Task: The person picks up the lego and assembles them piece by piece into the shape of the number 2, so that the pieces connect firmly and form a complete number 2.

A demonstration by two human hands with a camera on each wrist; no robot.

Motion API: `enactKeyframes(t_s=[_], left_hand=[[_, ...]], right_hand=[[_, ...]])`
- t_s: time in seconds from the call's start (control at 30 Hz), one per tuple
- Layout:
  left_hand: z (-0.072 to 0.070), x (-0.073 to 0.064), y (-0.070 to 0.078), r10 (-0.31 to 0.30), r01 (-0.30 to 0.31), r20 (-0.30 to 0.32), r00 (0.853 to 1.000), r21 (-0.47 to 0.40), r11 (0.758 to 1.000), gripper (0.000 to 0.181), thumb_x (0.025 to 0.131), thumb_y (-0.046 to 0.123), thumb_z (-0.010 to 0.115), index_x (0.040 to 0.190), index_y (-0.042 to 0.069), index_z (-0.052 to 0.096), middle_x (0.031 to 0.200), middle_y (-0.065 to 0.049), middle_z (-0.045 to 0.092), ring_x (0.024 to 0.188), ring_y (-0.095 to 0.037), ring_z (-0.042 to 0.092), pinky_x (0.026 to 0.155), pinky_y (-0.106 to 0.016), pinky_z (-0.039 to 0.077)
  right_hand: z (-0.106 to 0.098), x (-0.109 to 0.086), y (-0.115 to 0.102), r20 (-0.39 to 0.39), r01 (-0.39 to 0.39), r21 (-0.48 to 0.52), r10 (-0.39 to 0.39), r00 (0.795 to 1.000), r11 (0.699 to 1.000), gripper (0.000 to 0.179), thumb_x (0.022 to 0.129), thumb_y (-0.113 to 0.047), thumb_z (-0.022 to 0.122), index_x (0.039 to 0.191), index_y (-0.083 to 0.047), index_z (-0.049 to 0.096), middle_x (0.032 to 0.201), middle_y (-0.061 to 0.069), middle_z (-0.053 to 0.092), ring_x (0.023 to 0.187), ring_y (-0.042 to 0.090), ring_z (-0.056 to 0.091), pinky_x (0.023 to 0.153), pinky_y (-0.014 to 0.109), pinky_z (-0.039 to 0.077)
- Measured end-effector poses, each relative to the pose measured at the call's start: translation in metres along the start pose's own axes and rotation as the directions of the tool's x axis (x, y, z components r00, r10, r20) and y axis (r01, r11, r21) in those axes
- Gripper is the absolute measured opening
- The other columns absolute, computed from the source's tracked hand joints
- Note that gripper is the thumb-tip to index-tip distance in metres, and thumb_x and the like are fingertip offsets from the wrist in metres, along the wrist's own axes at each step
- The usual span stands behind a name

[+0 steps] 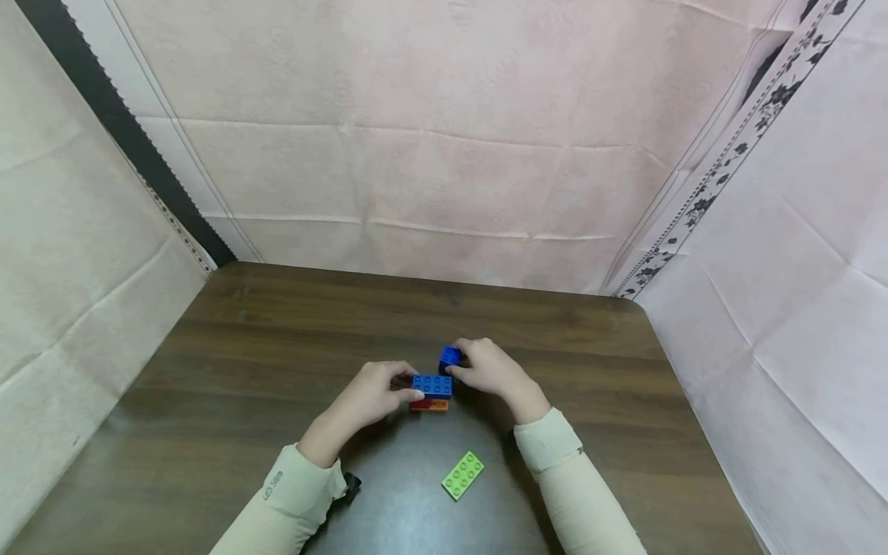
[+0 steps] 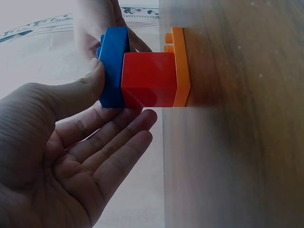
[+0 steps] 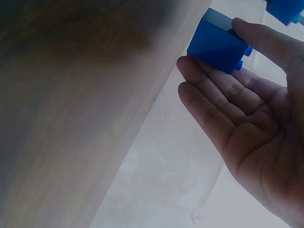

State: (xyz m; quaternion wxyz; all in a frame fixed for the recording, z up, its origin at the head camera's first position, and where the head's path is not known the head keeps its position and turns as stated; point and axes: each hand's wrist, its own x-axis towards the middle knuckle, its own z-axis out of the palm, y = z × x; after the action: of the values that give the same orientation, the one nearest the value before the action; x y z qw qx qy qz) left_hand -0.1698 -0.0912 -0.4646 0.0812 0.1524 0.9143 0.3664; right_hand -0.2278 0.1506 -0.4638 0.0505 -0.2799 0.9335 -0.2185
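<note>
Brown wood-grained counter [image 1: 243,432] carries a short stack of toy bricks, with a person's two bare hands close around it. On top of the stack is a long blue brick [image 1: 433,386]; under its left part sits a red brick [image 2: 148,78], and at the bottom lies a flat orange brick [image 2: 181,71]. To the right of the red brick there is a gap between blue and orange, where orange studs show.

The left hand [image 1: 375,393] grips the long blue brick at its left end: the thumb presses near the studded top, and the other fingers reach along the far side, the lower ones extended.

Just beyond the stack and a little to its right, the right hand [image 1: 492,371] pinches a small blue brick [image 3: 216,45] between thumb and fingers, its studs pointing up. The small brick is apart from the stack; I cannot tell whether it touches the counter.

Nearer the person, to the right of the stack and between the forearms, a flat lime green brick [image 1: 462,475] lies at a slant, studs up, touched by neither hand. Both arms wear pale sleeves [image 1: 572,478]. Behind the counter hangs creased pale cloth [image 1: 416,92], with a dark flowered border [image 1: 728,162] at the right.
</note>
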Motion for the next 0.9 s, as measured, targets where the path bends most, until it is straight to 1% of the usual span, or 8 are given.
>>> enactKeyframes(t_s=[0.17,0.3,0.43,0.57,0.7,0.77,0.9], left_hand=[[-0.001,0.0,0.0,-0.015,0.015,0.0,1.0,0.002,1.0,0.029,0.091,0.034,0.076,0.114,0.017,0.072,0.106,0.003,0.071,0.096,-0.011,0.065,0.087,-0.04,0.055],[-0.001,0.0,0.0,-0.005,0.005,-0.001,1.0,0.002,1.0,0.029,0.091,0.034,0.076,0.114,0.016,0.072,0.106,0.002,0.071,0.095,-0.012,0.065,0.086,-0.04,0.055],[0.0,0.001,-0.001,0.0,0.0,-0.006,1.0,0.008,1.0,0.029,0.091,0.034,0.077,0.114,0.017,0.072,0.106,0.002,0.071,0.096,-0.012,0.065,0.087,-0.04,0.055],[0.0,0.0,-0.001,-0.004,0.004,-0.009,1.0,0.008,1.0,0.029,0.091,0.034,0.076,0.114,0.017,0.072,0.105,0.003,0.071,0.096,-0.012,0.065,0.087,-0.04,0.055],[0.0,0.0,-0.001,-0.006,0.006,-0.007,1.0,0.007,1.0,0.029,0.091,0.034,0.076,0.114,0.017,0.072,0.105,0.003,0.071,0.095,-0.012,0.065,0.087,-0.04,0.055],[0.0,-0.001,-0.001,-0.009,0.009,-0.007,1.0,0.002,1.0,0.029,0.091,0.034,0.076,0.114,0.017,0.072,0.104,0.003,0.071,0.095,-0.011,0.064,0.087,-0.04,0.055],[0.0,0.0,0.0,-0.014,0.014,-0.005,1.0,-0.003,1.0,0.029,0.091,0.034,0.076,0.113,0.016,0.072,0.103,0.004,0.071,0.093,-0.011,0.064,0.087,-0.04,0.055]], right_hand=[[-0.004,-0.009,0.0,-0.004,0.008,0.008,-0.008,1.0,1.0,0.04,0.096,-0.029,0.07,0.125,-0.003,0.064,0.108,0.008,0.072,0.092,0.014,0.07,0.079,0.03,0.058],[-0.008,-0.016,-0.003,-0.021,0.02,0.041,-0.019,1.0,0.999,0.039,0.096,-0.029,0.071,0.125,-0.003,0.064,0.11,0.008,0.072,0.096,0.019,0.071,0.08,0.032,0.058],[-0.012,-0.022,-0.004,-0.036,0.029,0.066,-0.026,0.999,0.997,0.038,0.097,-0.029,0.07,0.125,-0.004,0.064,0.109,0.006,0.072,0.097,0.019,0.071,0.082,0.033,0.058],[-0.017,-0.028,-0.004,-0.051,0.046,0.102,-0.041,0.998,0.994,0.036,0.096,-0.028,0.07,0.124,-0.005,0.064,0.109,0.005,0.072,0.1,0.022,0.07,0.086,0.039,0.057],[-0.021,-0.032,-0.005,-0.07,0.073,0.131,-0.064,0.995,0.989,0.035,0.096,-0.029,0.071,0.123,-0.007,0.065,0.11,0.004,0.072,0.103,0.019,0.069,0.089,0.044,0.056],[-0.023,-0.035,-0.007,-0.07,0.078,0.138,-0.069,0.995,0.987,0.035,0.096,-0.03,0.07,0.123,-0.009,0.065,0.112,0.002,0.072,0.105,0.016,0.068,0.091,0.044,0.055],[-0.025,-0.038,-0.01,-0.061,0.083,0.169,-0.073,0.995,0.982,0.035,0.096,-0.031,0.07,0.125,-0.011,0.065,0.114,0.001,0.071,0.109,0.015,0.066,0.094,0.044,0.054]])
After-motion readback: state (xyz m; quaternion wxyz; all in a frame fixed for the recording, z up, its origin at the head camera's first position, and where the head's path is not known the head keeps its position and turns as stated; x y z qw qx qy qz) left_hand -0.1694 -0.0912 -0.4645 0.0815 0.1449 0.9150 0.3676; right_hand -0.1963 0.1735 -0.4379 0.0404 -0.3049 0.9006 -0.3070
